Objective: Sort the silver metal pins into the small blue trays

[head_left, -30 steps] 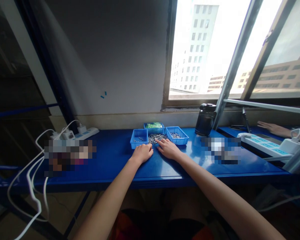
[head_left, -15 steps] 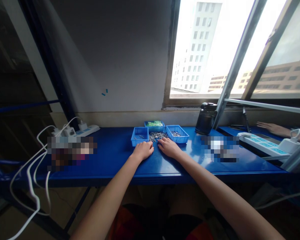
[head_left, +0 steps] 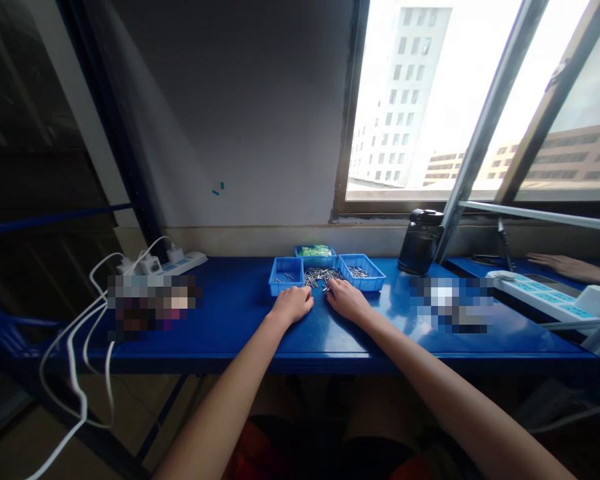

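A loose pile of small metal screws lies on the blue table between the blue trays; their exact kind is too small to tell. At the pile's right front edge, my right hand has its fingers closed on a shiny screw. My left hand rests at the front of the left blue tray, fingers curled in, and what they may hold is hidden. A few screws lie in that tray. The right blue tray contains more of them.
Behind the pile, a blue tray holds green packets. A black bottle stands at the back right. Power strips with white cables flank the table. Another person's hand rests at far right. Two areas are blurred out.
The camera view has shifted slightly, so everything sits a little further right. My right hand has drawn back slightly from the pile, with a screw now showing at its fingertips.
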A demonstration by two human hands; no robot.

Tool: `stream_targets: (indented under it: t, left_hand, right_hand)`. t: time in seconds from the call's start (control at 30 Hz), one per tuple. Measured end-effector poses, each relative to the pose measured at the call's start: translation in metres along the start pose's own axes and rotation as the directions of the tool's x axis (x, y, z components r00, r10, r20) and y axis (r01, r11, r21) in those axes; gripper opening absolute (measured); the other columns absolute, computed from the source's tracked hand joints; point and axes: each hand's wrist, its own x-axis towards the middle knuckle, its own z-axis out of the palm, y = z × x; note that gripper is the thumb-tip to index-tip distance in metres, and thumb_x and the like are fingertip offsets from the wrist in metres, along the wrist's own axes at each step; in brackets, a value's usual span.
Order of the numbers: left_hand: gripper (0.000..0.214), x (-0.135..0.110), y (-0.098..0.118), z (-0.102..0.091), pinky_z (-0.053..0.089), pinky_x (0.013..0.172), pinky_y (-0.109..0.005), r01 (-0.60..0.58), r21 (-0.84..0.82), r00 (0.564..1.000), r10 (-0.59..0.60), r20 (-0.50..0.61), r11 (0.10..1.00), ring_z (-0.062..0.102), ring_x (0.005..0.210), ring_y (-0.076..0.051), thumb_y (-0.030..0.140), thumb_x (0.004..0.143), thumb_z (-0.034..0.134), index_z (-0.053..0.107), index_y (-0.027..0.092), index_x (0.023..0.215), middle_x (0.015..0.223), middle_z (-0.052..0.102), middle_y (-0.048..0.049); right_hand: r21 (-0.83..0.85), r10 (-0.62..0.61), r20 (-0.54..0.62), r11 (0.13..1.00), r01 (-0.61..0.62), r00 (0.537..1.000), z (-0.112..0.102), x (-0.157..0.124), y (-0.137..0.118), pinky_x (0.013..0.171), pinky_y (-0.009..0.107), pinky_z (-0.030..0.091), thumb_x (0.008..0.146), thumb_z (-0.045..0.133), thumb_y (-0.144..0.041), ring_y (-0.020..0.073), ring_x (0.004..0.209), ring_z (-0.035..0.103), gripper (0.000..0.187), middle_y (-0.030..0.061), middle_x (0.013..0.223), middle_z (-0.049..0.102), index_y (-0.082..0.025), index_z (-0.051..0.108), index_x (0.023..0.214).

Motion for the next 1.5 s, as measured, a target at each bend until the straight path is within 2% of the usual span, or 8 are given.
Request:
stream_targets:
  t: [0.1, 0.27, 0.67, 0.93, 1.13, 1.3, 1.4, 1.5]
  left_hand:
    - [0.027, 0.001, -0.001, 0.002, 0.044, 0.069, -0.031, -0.011, 0.013, 1.0, 0.011, -0.012, 1.0, 0.06, 0.082, -0.023, 0.039, 0.082, 0.036, 0.055, 0.021, 0.091, 0.088, 0.064, -0.0075]
    - [0.026, 0.001, -0.002, 0.002, 0.044, 0.068, -0.032, -0.017, -0.001, 1.0, 0.017, -0.01, 1.0, 0.06, 0.081, -0.023, 0.039, 0.082, 0.036, 0.055, 0.022, 0.089, 0.087, 0.064, -0.0068]
    - [0.027, -0.002, 0.002, -0.003, 0.043, 0.069, -0.029, -0.038, 0.0, 0.999, 0.038, 0.007, 0.999, 0.06, 0.082, -0.022, 0.04, 0.083, 0.036, 0.056, 0.022, 0.09, 0.086, 0.064, -0.0063]
    - [0.027, -0.003, 0.003, -0.005, 0.043, 0.067, -0.027, -0.034, -0.015, 0.999, 0.035, 0.013, 0.999, 0.06, 0.08, -0.021, 0.039, 0.082, 0.037, 0.056, 0.021, 0.089, 0.085, 0.064, -0.0062]
    - [0.027, -0.001, 0.0, -0.001, 0.043, 0.068, -0.028, -0.053, -0.005, 0.999, 0.053, -0.003, 0.999, 0.059, 0.08, -0.021, 0.04, 0.082, 0.037, 0.056, 0.022, 0.088, 0.084, 0.064, -0.0065]
    - [0.027, -0.001, 0.0, -0.001, 0.043, 0.069, -0.029, -0.049, -0.015, 0.999, 0.049, 0.002, 0.999, 0.059, 0.081, -0.021, 0.04, 0.082, 0.037, 0.056, 0.021, 0.089, 0.086, 0.064, -0.0066]
    - [0.027, -0.001, 0.001, -0.002, 0.043, 0.07, -0.029, -0.035, -0.025, 0.999, 0.035, 0.01, 0.999, 0.059, 0.082, -0.022, 0.04, 0.082, 0.038, 0.056, 0.021, 0.091, 0.087, 0.064, -0.0071]
    - [0.028, 0.0, 0.001, -0.001, 0.043, 0.072, -0.03, -0.028, -0.041, 1.0, 0.028, 0.005, 0.999, 0.059, 0.084, -0.022, 0.039, 0.082, 0.039, 0.054, 0.021, 0.097, 0.09, 0.063, -0.0078]
  right_hand:
    - [-0.015, -0.014, -0.001, 1.0, 0.014, 1.0, 0.0, 0.0, 0.001, 0.084, 0.026, 0.034, 0.084, 0.038, -0.025, 0.019, 0.097, 0.048, 0.033, 0.0091, 0.104, 0.056, -0.016, 0.049, 0.113]
    - [-0.052, -0.007, 0.02, 0.999, 0.008, 1.0, 0.002, 0.001, 0.001, 0.088, 0.026, 0.032, 0.086, 0.034, -0.028, 0.0182, 0.097, 0.047, 0.03, 0.0096, 0.1, 0.056, -0.016, 0.057, 0.101]
    - [-0.051, 0.026, 0.009, 0.998, -0.025, 1.0, -0.003, 0.0, 0.001, 0.069, 0.024, 0.039, 0.088, 0.031, -0.026, 0.0178, 0.09, 0.051, 0.028, 0.0082, 0.094, 0.058, -0.018, 0.058, 0.09]
    - [-0.062, 0.054, 0.017, 0.997, -0.053, 0.998, -0.004, 0.001, -0.001, 0.07, 0.024, 0.039, 0.089, 0.03, -0.024, 0.0177, 0.088, 0.052, 0.027, 0.0095, 0.094, 0.057, -0.017, 0.056, 0.092]
    - [-0.022, 0.012, -0.062, 1.0, -0.014, 0.998, -0.006, 0.001, 0.0, 0.073, 0.023, 0.037, 0.086, 0.033, -0.02, 0.0159, 0.088, 0.049, 0.023, 0.0086, 0.098, 0.053, -0.017, 0.054, 0.092]
    - [0.059, 0.021, -0.102, 0.998, -0.015, 0.995, -0.012, -0.001, 0.0, 0.068, 0.022, 0.036, 0.083, 0.039, -0.023, 0.015, 0.086, 0.048, 0.017, 0.0066, 0.092, 0.054, -0.017, 0.054, 0.088]
    - [0.137, -0.029, -0.091, 0.99, 0.042, 0.995, -0.012, 0.0, 0.002, 0.067, 0.021, 0.036, 0.08, 0.042, -0.02, 0.0124, 0.077, 0.05, 0.013, 0.0041, 0.083, 0.056, -0.016, 0.054, 0.082]
    - [0.211, -0.154, -0.055, 0.964, 0.162, 0.987, -0.01, -0.001, 0.005, 0.065, 0.02, 0.036, 0.076, 0.046, -0.018, 0.011, 0.07, 0.05, 0.009, 0.0021, 0.076, 0.056, -0.016, 0.055, 0.077]
